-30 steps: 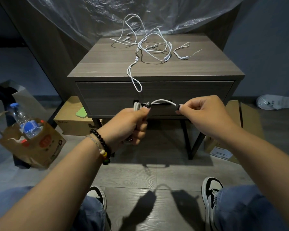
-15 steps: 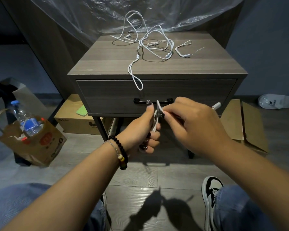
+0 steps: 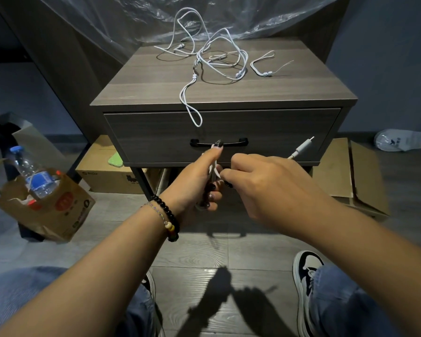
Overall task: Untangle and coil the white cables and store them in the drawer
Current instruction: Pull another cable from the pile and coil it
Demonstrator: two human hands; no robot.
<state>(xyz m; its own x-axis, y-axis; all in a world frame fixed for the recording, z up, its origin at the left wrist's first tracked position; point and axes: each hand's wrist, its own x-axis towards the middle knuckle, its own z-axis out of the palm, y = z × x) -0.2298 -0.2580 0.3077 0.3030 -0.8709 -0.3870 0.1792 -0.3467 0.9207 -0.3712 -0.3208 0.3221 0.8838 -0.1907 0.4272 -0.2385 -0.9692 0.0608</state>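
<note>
A tangle of cables (image 3: 212, 54) lies on the nightstand (image 3: 156, 91) at twelve o'clock (drawer (image 3: 156, 137) closed). Left hand (image 3: 195, 181) grips a coiled white cable (image 3: 214, 170); right hand (image 3: 265, 186) pinches its strand, plug (image 3: 304, 147) at two o'clock.

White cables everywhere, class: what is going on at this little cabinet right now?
A person is winding one thin white cable into a coil. The left hand grips the bundle while the right hand pinches the loose part, whose plug end sticks out to the right. More tangled white cables lie on the grey wooden bedside cabinet. Its drawer is closed, so nothing is stored yet.
</note>
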